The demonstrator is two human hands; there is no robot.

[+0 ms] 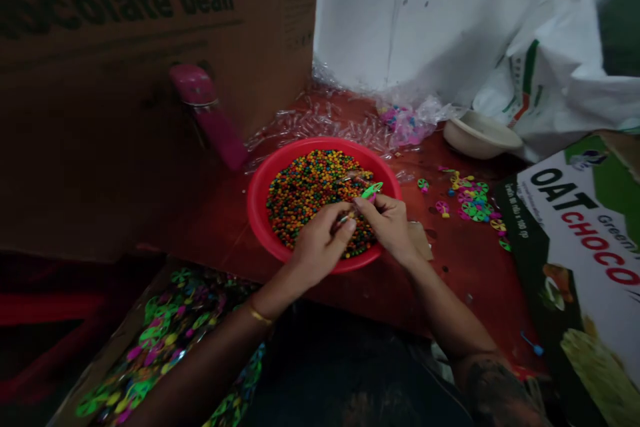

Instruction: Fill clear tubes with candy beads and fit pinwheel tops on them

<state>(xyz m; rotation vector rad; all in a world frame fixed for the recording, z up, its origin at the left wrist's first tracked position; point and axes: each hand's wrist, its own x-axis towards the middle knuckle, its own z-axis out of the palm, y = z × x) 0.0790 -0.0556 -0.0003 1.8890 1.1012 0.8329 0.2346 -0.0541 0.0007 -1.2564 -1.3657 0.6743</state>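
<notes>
A red plastic basin (pixel 257 213) full of small multicoloured candy balls (pixel 313 187) sits in front of me. Over its near side, my left hand (pixel 320 240) pinches what looks like a small clear plastic tube (pixel 344 217), mostly covered by the fingers. Close against it, my right hand (pixel 393 223) is closed on a small toy windmill (pixel 372 191) with green and pink plastic showing. The fingertips of both hands nearly meet. A few clear tubes (pixel 356 177) seem to lie on the candy behind the hands.
Many clear tubes (pixel 320 120) lie behind the basin, beside a plastic bag (pixel 415 123). Loose toy windmills (pixel 475 203) and a pale bowl (pixel 480 133) are on the right, near an Oat Choco box (pixel 585 213). A pink bottle (pixel 213 120) and a box of finished-looking pieces (pixel 165 333) are left.
</notes>
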